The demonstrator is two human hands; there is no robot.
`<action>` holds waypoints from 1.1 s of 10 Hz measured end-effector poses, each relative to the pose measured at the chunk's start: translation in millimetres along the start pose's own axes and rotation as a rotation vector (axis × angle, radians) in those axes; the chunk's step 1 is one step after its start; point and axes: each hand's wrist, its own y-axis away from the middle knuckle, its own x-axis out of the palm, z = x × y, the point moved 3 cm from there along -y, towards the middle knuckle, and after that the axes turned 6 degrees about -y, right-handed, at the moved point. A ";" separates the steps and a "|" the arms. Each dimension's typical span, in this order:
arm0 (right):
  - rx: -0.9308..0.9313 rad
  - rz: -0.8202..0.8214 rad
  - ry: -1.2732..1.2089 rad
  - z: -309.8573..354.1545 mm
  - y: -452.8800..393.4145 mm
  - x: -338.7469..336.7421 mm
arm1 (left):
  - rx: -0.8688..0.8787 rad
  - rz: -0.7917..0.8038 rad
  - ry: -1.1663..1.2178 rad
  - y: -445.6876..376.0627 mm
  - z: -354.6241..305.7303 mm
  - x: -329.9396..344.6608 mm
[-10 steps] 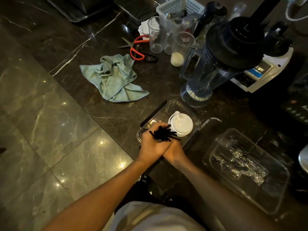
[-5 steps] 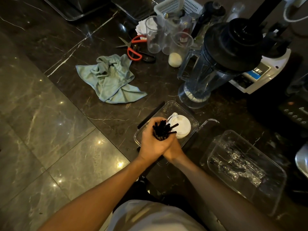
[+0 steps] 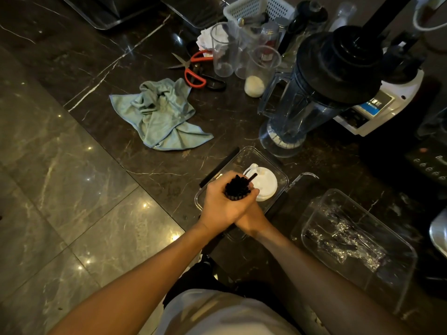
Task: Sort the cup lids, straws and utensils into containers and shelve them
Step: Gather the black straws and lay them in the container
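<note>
Your left hand and right hand are both wrapped around the bundle of black straws, upright above the clear container. White cup lids lie inside, at 1 o'clock. Teal cloth lies at 11 o'clock.

Straws: black, plain. Cup lids: white. Cloth: pale blue-green, plain. Scissors: red-orange handles, silver blades. Countertop: dark brown-black marble, thin white veins. Blender: black lid, smoky clear jug. Basket: white lattice.
</note>
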 end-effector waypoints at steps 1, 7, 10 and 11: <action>-0.030 0.002 0.015 -9.4 -3.9 3.3 | -0.005 0.000 0.015 1.6 -1.7 -2.3; 0.053 0.095 -0.135 -24.6 1.5 -6.7 | -0.246 -0.116 0.090 -4.0 12.1 -2.5; 0.243 0.310 -0.286 -23.7 6.8 -18.8 | -0.594 -0.047 0.731 -18.9 27.0 -4.8; 0.315 0.399 -0.321 -17.6 9.2 -19.2 | -0.684 -0.070 0.851 -20.2 31.5 -1.1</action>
